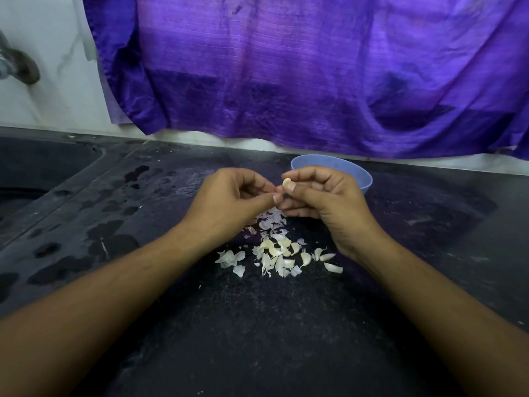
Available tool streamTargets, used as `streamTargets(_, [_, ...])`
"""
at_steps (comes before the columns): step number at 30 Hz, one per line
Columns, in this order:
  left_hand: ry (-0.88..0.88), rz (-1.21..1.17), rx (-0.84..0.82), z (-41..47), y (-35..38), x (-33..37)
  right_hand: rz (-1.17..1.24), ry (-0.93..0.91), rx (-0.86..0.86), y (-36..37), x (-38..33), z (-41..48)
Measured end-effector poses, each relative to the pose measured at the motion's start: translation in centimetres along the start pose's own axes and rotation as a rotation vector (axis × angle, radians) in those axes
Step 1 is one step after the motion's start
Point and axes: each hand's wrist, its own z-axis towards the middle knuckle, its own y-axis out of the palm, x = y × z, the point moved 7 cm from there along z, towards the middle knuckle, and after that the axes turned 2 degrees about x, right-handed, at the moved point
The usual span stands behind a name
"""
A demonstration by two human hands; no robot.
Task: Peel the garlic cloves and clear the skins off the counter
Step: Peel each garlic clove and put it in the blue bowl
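Small pale garlic clove (287, 183): pinched by right hand (323, 196) above dark speckled counter (257, 325), left hand (229, 196) nipping its lower end. Papery white skins (279, 255) heaped beneath. Round blue bowl (364, 179) behind.

Dim, soft light falls evenly, brightest on the purple cloth (286, 67), leaving a dull sheen on the dark table (257, 325) at left, while wide-angle distortion bows the edges and lower corners blur.
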Motion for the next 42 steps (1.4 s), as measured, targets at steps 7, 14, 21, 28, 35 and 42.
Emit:
streamTargets(7, [0.207,0.215,0.068,-0.4,-0.4,1.8,-0.013,0.037,0.008,0.2,0.2,-0.2])
streamTargets(14, [0.29,0.309,0.095,-0.4,-0.6,2.3,-0.069,0.023,0.023,-0.1,-0.1,-0.1])
streamTargets(21, [0.422,0.46,0.09,-0.7,-0.5,3.2,-0.115,0.031,0.023,0.0,-0.1,-0.2])
streamTargets(28, [0.482,0.544,0.073,-0.9,-0.4,3.9,-0.05,0.092,0.017,0.2,0.4,-0.4])
streamTargets(35, [0.356,0.456,0.087,-0.6,-0.6,3.3,0.005,0.102,-0.024,0.8,0.6,-0.5])
streamTargets(42, [0.203,0.212,0.086,-0.1,-0.8,2.2,0.001,0.074,-0.081,1.0,0.5,-0.3])
